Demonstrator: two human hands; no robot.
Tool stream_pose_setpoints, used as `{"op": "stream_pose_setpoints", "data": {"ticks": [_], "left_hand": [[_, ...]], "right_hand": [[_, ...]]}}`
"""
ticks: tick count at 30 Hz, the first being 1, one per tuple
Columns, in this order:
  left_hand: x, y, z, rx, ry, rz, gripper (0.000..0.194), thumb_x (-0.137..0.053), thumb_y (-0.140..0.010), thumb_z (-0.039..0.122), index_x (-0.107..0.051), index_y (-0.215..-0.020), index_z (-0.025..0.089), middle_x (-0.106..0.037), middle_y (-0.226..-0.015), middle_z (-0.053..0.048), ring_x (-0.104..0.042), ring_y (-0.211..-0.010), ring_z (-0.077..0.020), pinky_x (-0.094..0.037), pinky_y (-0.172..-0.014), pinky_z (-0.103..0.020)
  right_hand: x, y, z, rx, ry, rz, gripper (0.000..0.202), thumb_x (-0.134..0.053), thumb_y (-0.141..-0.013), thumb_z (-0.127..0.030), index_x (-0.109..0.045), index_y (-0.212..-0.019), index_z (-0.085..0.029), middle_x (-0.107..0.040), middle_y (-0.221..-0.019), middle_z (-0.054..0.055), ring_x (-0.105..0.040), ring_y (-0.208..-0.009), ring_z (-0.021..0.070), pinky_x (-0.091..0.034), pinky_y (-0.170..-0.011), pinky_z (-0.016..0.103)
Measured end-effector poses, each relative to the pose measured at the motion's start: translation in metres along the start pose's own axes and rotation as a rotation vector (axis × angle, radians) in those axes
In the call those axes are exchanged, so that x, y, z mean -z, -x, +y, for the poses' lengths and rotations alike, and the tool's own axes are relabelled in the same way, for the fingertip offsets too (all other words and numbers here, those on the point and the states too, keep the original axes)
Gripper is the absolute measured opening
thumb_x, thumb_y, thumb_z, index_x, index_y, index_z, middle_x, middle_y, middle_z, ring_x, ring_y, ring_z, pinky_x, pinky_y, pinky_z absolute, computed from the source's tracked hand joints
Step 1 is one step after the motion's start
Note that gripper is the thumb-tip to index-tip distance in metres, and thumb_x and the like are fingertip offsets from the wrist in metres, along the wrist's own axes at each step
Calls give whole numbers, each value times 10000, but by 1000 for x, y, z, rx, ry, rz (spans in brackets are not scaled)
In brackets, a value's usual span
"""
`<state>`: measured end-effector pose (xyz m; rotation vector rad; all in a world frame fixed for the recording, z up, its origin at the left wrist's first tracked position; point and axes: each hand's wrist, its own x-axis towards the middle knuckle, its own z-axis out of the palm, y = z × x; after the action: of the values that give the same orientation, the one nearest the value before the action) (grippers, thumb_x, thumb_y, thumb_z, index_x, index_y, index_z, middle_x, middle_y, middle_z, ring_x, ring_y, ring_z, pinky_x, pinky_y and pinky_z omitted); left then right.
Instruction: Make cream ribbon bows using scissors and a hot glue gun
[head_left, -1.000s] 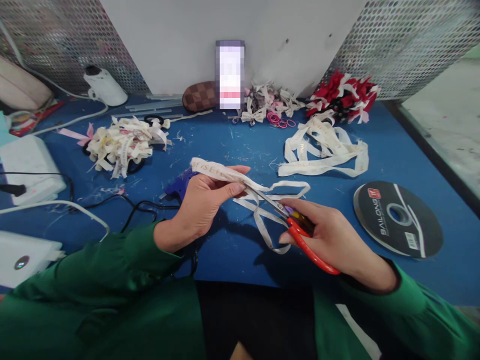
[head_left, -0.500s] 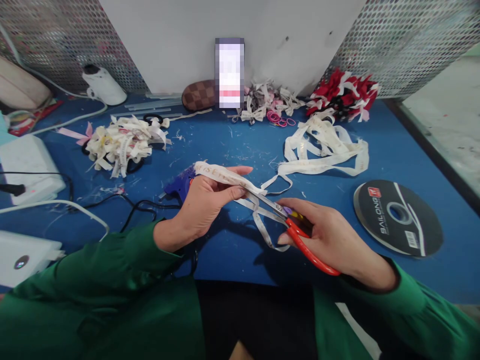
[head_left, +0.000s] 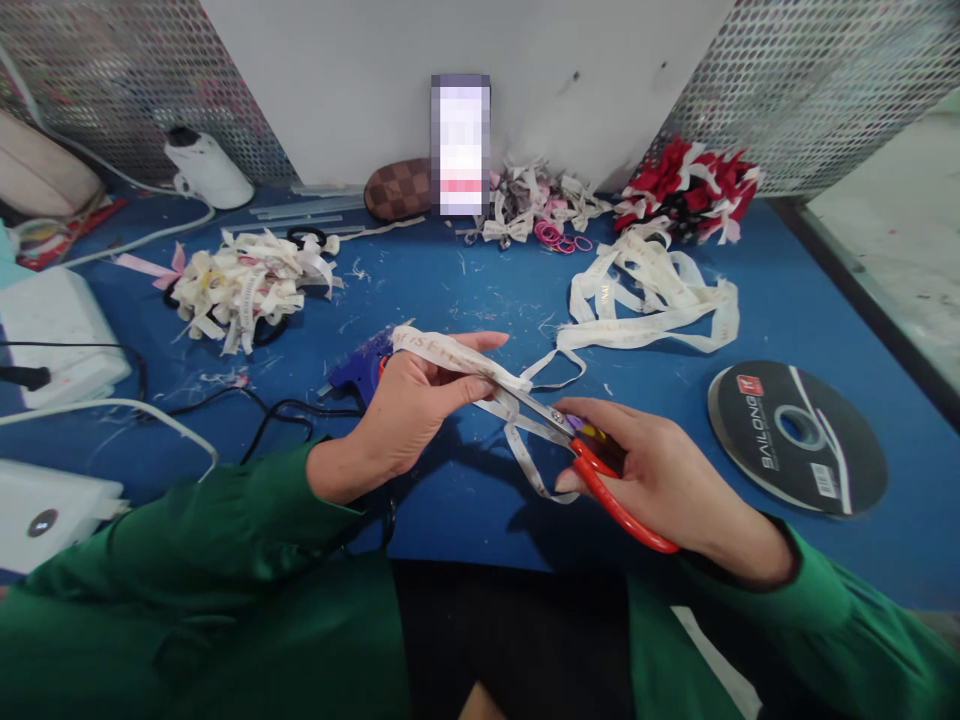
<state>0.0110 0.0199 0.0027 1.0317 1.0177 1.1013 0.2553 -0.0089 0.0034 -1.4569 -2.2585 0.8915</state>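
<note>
A strip of white printed ribbon point(head_left: 450, 352) runs across my left hand point(head_left: 420, 405), pinched between its thumb and fingers. My right hand point(head_left: 649, 460) is wrapped round red-handled scissors point(head_left: 615, 505), whose blades point left along the ribbon by my left thumb. The blade tips are hidden by the ribbon and thumb. Below the blades a narrow loop of ribbon point(head_left: 529, 465) hangs down. More of the same ribbon lies in a loose heap point(head_left: 637, 290) at the back right. Behind my left hand rests a blue glue gun point(head_left: 356, 372), partly covered.
A black ribbon spool point(head_left: 795, 440) lies at the right. Finished-looking white bows point(head_left: 244, 285) are piled at the left, red bows point(head_left: 690, 190) at the back right. A phone point(head_left: 460, 145) stands against the back panel. Cables point(head_left: 277, 410) and white boxes point(head_left: 60, 340) occupy the left side.
Almost nothing differs. The ribbon and my hands keep nearly the same position, with only a slight shift of the ribbon and my left fingers.
</note>
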Motion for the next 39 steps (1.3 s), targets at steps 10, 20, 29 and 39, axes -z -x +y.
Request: {"op": "stream_pose_setpoints", "data": {"ticks": [10, 20, 29, 39], "left_hand": [[-1, 1, -1, 25, 26, -29, 344, -806, -733, 143, -774, -1071, 196, -768, -896, -21, -703, -761, -126, -595, -744, -224], [1, -1, 0, 28, -6, -35, 306, -803, -758, 234, -779, -1061, 201, -783, -910, -43, -716, -787, -170, -581, -776, -275], [1, -2, 1, 3, 41, 115, 107, -737, -819, 265, -812, -848, 194, -779, -1062, -67, -711, -794, -175, -581, -737, -283], [2, -2, -2, -31, -18, 116, 206, -815, -750, 245, -801, -948, 189, -787, -939, -49, -710, -777, -164, -603, -747, -282]], "right_hand": [[-1, 0, 1, 0, -43, -20, 477, -716, -828, -483, -656, -1214, -211, -755, -961, 54, -688, -689, 172, -534, -628, 262], [2, 0, -2, 9, -4, 27, 471, -723, -824, -465, -678, -1201, -187, -768, -979, 71, -687, -697, 173, -540, -640, 271], [2, -1, 0, 1, 25, 41, 473, -714, -824, -456, -675, -1210, -185, -764, -972, 66, -678, -690, 178, -532, -636, 280], [2, -1, 0, -8, 29, 33, 508, -729, -808, -484, -662, -1212, -184, -759, -954, 73, -665, -672, 172, -519, -598, 270]]}}
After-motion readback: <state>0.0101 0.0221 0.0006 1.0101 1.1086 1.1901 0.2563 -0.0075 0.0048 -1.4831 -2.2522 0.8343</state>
